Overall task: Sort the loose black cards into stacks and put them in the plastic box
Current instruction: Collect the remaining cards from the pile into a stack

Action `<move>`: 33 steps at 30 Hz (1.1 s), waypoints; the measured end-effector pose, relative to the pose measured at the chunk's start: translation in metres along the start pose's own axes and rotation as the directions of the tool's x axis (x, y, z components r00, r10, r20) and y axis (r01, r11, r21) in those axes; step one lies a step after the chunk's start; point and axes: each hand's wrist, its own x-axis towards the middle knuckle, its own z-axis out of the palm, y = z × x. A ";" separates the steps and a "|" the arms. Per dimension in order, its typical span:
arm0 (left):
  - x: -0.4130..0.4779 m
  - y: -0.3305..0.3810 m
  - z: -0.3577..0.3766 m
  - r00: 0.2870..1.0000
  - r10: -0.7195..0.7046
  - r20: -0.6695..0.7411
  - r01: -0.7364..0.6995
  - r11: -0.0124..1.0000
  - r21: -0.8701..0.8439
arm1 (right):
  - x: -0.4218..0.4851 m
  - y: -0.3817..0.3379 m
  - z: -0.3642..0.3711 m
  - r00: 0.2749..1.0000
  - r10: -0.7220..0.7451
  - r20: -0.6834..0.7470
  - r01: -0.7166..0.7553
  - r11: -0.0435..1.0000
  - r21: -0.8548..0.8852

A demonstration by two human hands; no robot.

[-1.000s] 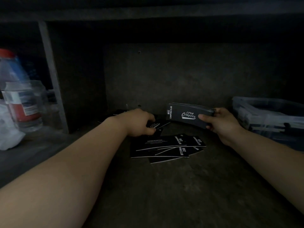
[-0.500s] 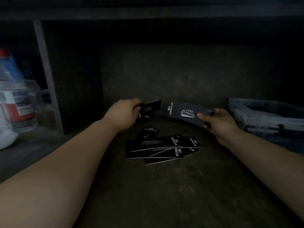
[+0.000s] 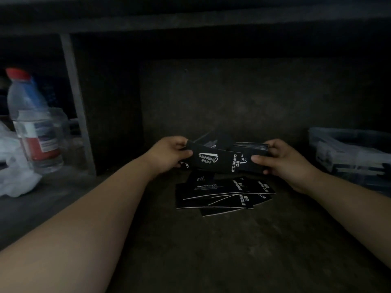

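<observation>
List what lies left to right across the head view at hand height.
From the left: red-capped bottle → shelf divider → left hand → black cards held between both hands → right hand → plastic box.

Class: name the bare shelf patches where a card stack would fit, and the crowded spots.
Bare: the shelf floor nearer than the loose cards; also the strip between those cards and the plastic box. Crowded: under the left hand and right hand, and around the bottle.
</observation>
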 end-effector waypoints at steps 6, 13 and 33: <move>0.004 -0.003 -0.001 0.996 -0.017 0.088 0.008 0.995 0.103 | 0.000 0.002 -0.002 0.999 0.020 0.036 -0.020 1.000 -0.008; 0.002 -0.005 -0.001 0.997 -0.014 0.076 0.013 1.000 0.019 | 0.001 0.000 -0.001 0.996 0.019 0.085 -0.017 0.999 -0.029; -0.003 0.014 -0.004 0.996 0.073 0.043 -0.049 0.914 -0.403 | -0.001 -0.004 0.000 0.992 0.077 0.102 -0.083 0.994 0.065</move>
